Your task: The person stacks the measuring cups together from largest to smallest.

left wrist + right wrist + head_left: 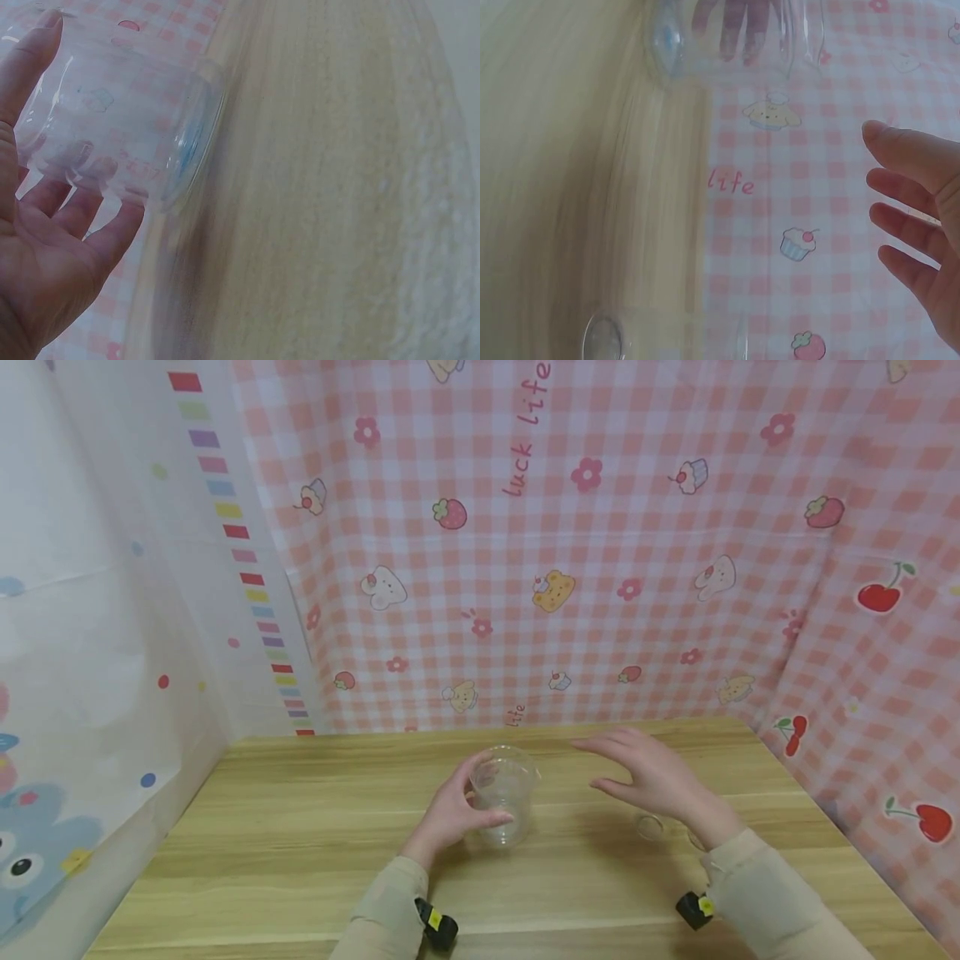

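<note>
The pale, wood-grained tabletop [285, 835] runs left of the left hand [450, 814], its back edge beyond both hands. Curled fingers and thumb of the left hand grip a clear, round plastic cup [506, 789]; the right hand [654, 774], apart from it, is relaxed with fingers extended. Near the right hand sits what seems, faintly seen, another clear, round plastic vessel [679, 337]. Pink-and-white checked cloth [480, 556] hangs ahead of both hands.

Looks like clear, glossy, smooth plastic in the cup [517, 789], with bright highlights. Shows smooth wood grain with a soft sheen on the table [562, 902]. Reads as matt, lightly creased cloth in the curtain [525, 547] and sleeves [780, 893].
</note>
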A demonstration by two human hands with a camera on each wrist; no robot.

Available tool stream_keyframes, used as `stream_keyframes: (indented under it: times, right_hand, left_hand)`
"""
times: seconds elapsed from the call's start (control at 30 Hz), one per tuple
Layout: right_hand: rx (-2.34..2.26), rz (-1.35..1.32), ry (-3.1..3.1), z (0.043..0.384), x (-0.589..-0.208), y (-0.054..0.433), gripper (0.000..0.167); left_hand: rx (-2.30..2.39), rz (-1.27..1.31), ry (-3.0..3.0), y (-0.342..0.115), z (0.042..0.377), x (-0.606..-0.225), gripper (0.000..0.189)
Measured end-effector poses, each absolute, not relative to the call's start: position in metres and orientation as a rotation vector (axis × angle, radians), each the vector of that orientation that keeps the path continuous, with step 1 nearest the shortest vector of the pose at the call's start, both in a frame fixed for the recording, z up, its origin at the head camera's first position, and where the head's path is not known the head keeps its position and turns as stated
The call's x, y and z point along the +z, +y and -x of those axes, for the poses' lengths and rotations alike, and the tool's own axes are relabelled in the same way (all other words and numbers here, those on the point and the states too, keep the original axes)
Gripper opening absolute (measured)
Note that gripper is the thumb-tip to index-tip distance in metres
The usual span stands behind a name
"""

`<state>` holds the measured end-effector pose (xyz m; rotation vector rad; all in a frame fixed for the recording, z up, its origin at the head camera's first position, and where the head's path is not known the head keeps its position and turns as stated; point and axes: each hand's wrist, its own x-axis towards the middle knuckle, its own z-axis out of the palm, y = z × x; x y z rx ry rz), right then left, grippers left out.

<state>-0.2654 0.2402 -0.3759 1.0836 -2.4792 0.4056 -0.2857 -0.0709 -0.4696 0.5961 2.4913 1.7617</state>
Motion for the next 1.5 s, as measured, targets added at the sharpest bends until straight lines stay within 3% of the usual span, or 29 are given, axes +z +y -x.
stream_keyframes:
  times: [1.17, 1.5]
  right_hand:
    - [0.440, -1.087, -2.639, 0.251, -0.401, 0.310, 0.084]
    - [0.458, -1.062, -2.722, 0.247, -0.404, 0.315, 0.082]
  left_hand:
    - [1.749, -0.572, 2.501, -0.071, 0.284, -0.468, 0.098]
    - [1.756, -0.586, 2.496, -0.071, 0.283, -0.467, 0.098]
